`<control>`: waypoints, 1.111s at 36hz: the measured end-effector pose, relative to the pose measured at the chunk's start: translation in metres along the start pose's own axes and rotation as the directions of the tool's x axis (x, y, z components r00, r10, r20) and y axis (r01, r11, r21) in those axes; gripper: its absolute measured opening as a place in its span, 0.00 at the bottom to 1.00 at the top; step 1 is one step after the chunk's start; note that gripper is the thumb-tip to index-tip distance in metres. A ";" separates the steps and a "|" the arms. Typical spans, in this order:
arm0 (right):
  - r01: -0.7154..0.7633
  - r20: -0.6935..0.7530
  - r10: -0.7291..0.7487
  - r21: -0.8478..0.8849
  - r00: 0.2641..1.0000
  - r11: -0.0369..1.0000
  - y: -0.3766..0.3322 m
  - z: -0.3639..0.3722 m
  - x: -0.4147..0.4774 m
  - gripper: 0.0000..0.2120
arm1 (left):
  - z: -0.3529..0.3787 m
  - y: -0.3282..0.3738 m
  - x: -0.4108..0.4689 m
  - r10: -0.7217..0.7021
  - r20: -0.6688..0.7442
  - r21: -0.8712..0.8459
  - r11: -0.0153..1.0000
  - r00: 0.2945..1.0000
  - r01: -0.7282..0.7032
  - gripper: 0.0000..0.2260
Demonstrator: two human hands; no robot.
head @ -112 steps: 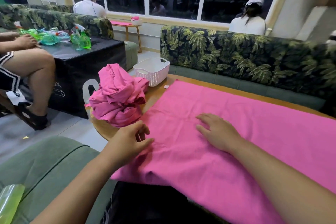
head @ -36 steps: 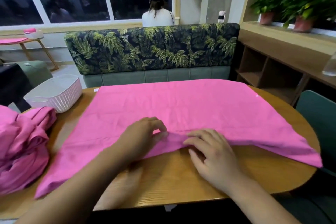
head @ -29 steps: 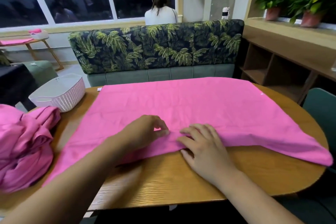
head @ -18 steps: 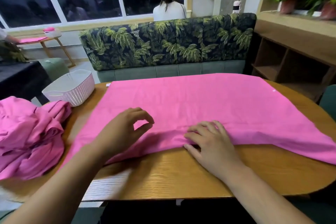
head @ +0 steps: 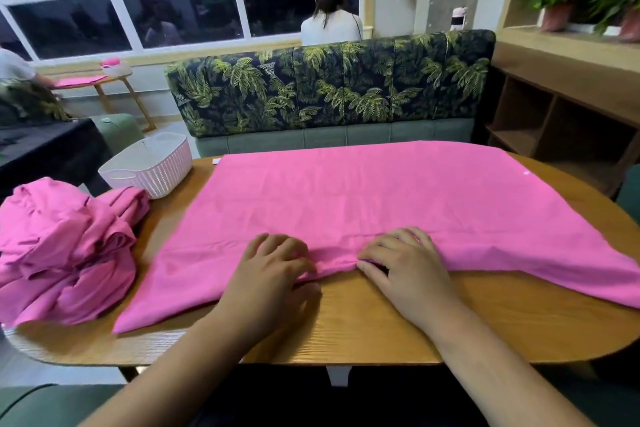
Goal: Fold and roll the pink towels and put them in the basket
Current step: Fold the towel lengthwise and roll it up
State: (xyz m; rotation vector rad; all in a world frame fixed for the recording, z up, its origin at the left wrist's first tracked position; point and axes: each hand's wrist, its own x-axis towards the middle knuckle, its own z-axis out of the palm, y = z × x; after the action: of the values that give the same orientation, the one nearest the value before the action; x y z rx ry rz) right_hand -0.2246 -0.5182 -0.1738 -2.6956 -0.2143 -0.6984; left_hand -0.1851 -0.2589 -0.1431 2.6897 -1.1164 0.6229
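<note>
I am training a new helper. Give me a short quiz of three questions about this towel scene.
1. True or false: the white basket stands right of the spread towel.
2. The left hand and right hand touch the spread towel's: A far edge, B near edge, C right corner?
3. Fill in: the crumpled towel pile lies to the ___ of the left hand.
Key: 1 false; 2 B; 3 left.

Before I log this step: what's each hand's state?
Left hand: curled, pinching near edge of the pink towel.
Right hand: curled, pinching the same edge.

Pink towel [head: 381,198], white basket [head: 152,166], palm-print sofa [head: 329,87].
</note>
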 end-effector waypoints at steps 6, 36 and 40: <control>0.012 -0.083 -0.006 0.068 0.997 0.998 0.004 0.000 -0.001 0.07 | 0.003 0.012 0.001 -0.008 -0.075 0.035 0.999 0.997 0.011 0.07; 0.037 -0.216 -0.030 0.029 0.976 0.999 0.023 -0.056 -0.074 0.05 | -0.014 0.030 -0.036 0.131 0.118 -0.137 0.984 0.984 -0.115 0.04; 0.004 -0.197 -0.007 -0.011 0.980 1.000 0.028 -0.068 -0.084 0.06 | -0.014 0.045 -0.015 0.181 0.135 -0.140 0.977 0.974 -0.162 0.05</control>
State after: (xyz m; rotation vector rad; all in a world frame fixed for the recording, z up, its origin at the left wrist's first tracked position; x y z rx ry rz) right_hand -0.3211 -0.5737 -0.1682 -2.6136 -0.1683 -0.9636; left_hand -0.2312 -0.2770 -0.1378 2.5825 -1.3877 0.3665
